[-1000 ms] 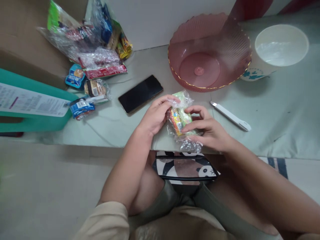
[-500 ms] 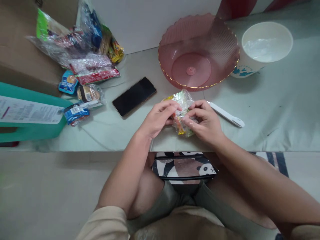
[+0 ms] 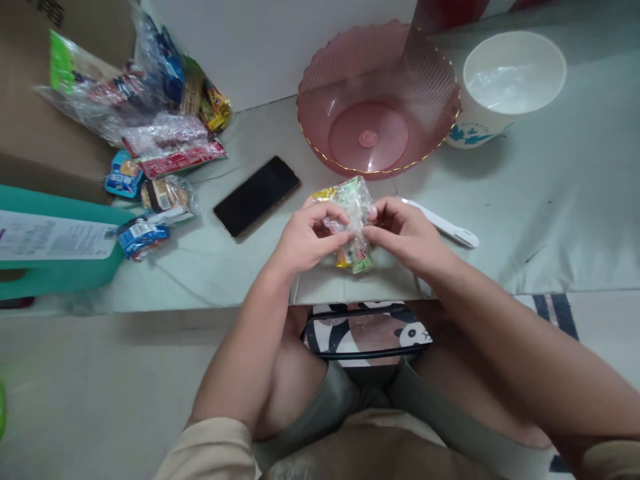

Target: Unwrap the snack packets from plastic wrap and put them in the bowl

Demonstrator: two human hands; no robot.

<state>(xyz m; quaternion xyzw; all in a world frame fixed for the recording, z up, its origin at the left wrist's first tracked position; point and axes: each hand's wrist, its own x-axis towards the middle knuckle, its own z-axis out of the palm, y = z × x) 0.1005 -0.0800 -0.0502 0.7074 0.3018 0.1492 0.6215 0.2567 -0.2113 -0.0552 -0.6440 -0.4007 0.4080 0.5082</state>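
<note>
Between my hands, near the front edge of the table, is a crinkled clear plastic bag [image 3: 356,207] with small yellow and green packets in it. My left hand [image 3: 313,233] pinches the bag's left side, thumb below and fingers curled above. From the right, my right hand [image 3: 403,230] grips the other side of the bag with thumb and fingertips. A white utility knife or similar slim white tool [image 3: 445,223] lies just behind my right hand. The black phone [image 3: 257,197] rests flat to the left of my left hand.
Behind the hands stands a pink ribbed bowl [image 3: 369,113] with a gold rim. Right of it is a white bin [image 3: 515,80] with a plastic liner. Packaged snacks [image 3: 170,133] are heaped at the left, beside a cardboard box [image 3: 45,127] and a teal container [image 3: 65,267].
The bag has turned between my hands, and a green packet now shows at its lower end. My left thumb has moved away from the fingers. The whole view has shifted slightly.
</note>
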